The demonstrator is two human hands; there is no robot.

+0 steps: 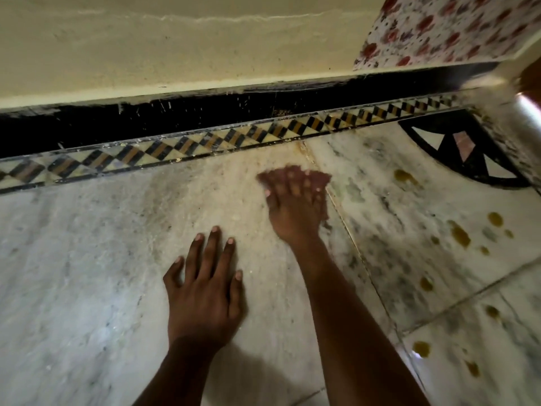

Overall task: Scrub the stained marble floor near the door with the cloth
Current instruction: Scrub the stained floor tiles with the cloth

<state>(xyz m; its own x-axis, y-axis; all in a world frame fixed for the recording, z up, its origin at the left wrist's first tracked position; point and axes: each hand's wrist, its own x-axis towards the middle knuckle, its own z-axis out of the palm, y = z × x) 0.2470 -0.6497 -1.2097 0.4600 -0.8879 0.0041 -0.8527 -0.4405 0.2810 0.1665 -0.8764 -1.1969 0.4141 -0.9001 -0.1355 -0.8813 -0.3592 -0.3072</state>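
My right hand [294, 205] lies flat, fingers straight, pressing a small reddish-brown cloth [320, 179] onto the white marble floor [87, 259] close to the patterned border; the hand is blurred with motion and the cloth shows only past the fingertips. My left hand [205, 288] rests palm down on the marble with fingers spread, holding nothing. Several yellow-brown stain spots [459, 233] dot the slab to the right of my right hand.
A black and yellow checkered border strip [205, 146] runs along a black skirting [146, 121] and cream wall. A flowered cloth [439, 27] hangs at the top right. A black and white inlaid arc [456, 150] sits in the right corner.
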